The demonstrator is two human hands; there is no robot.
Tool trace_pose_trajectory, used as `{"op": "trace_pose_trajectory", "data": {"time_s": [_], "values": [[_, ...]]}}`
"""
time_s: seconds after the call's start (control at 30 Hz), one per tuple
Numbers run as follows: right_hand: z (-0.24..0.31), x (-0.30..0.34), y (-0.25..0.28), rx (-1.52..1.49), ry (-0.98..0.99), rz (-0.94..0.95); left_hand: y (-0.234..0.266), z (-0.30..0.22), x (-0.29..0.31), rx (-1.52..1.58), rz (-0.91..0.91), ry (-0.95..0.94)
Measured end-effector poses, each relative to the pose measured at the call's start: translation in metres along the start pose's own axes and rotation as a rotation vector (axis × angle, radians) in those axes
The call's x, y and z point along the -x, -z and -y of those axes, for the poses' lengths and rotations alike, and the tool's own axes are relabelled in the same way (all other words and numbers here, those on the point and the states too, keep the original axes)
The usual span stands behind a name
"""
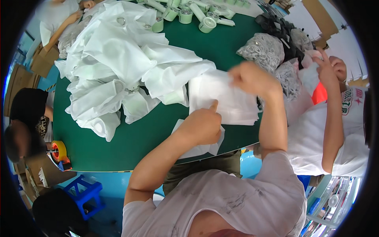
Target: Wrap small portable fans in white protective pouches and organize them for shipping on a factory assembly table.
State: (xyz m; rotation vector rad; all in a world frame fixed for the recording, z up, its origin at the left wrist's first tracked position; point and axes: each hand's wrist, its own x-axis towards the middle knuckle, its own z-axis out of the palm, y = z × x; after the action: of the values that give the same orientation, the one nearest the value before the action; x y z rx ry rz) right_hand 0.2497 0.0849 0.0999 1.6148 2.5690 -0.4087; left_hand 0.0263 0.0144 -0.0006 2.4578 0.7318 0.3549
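Observation:
A flat stack of thin white bags [221,103] lies on the green table in front of me. My left hand [203,124] is at its near left edge, index finger stretched onto the top bag and the other fingers curled in. What those curled fingers hold, if anything, is hidden. A loose white bag [195,152] sits under that wrist at the table's near edge. Raised over the stack's far right part is my right hand [254,81], its fingers smeared by motion. Left of the stack spreads a heap of filled white bags [114,55], pale green showing through some.
Pale green handheld fans [207,24] lie at the far side of the table [158,136]. Bundled grey cables [262,51] are heaped at the right, where a co-worker's hands [329,69] work. A tape dispenser [59,152] stands at the left edge, a blue stool [85,195] below. More people are at left.

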Motion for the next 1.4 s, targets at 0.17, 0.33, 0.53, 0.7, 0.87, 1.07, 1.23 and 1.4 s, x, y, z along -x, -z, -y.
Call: {"op": "trace_pose_trajectory", "data": {"time_s": [0.17,0.33,0.53,0.7,0.87,1.07,1.23,1.4], "values": [[-0.073,-0.19,0.017,0.181,-0.204,-0.652,-0.002,-0.005,-0.003,-0.004,-0.007,-0.006],[-0.103,-0.296,0.004,0.239,-0.389,-0.477,-0.014,-0.002,-0.002,-0.027,0.004,-0.022],[-0.111,-0.312,0.013,0.27,-0.505,-0.391,-0.014,-0.001,-0.006,-0.093,0.01,-0.031],[-0.099,-0.309,0.016,0.247,-0.446,-0.226,-0.015,-0.001,0.001,-0.11,-0.04,-0.023],[-0.09,-0.268,0.016,0.251,-0.479,-0.327,-0.022,0.002,-0.006,-0.149,-0.076,-0.091],[-0.014,-0.143,0.025,0.167,-0.552,-0.368,-0.013,-0.004,-0.004,-0.074,-0.06,-0.027],[0.009,-0.069,-0.002,0.071,-0.633,-0.184,-0.006,-0.006,-0.01,-0.068,0.039,0.019],[0.187,-0.166,0.053,1.711,1.052,-1.364,-0.009,-0.002,-0.007,-0.114,0.03,-0.033]]}}
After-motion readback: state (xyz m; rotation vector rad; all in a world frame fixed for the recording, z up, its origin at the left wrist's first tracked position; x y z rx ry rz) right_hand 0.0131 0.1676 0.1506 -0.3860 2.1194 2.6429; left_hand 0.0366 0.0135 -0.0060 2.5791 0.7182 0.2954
